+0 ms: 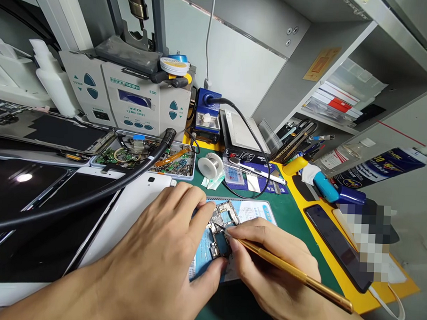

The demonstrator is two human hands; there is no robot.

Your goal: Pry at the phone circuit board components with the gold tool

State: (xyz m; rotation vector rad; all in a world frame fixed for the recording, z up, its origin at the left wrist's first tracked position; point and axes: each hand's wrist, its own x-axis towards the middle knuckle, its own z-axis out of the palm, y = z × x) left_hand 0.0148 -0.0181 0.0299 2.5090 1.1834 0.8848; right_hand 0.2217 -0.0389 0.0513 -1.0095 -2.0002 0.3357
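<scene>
A small phone circuit board lies on a blue and white pad on the green mat. My left hand steadies the board, index finger at its upper left and thumb at its lower edge. In my right hand is a slim gold-handled precision tool, gripped like a pen near its front. Its fine dark tip meets or hovers just over the middle of the board; I cannot tell which. My fingers cover part of the board's left and right edges.
Behind stand a hot air station, a blue soldering iron stand and a white spool. A thick black hose crosses phone screens at left. A dark phone and a spray can are at right.
</scene>
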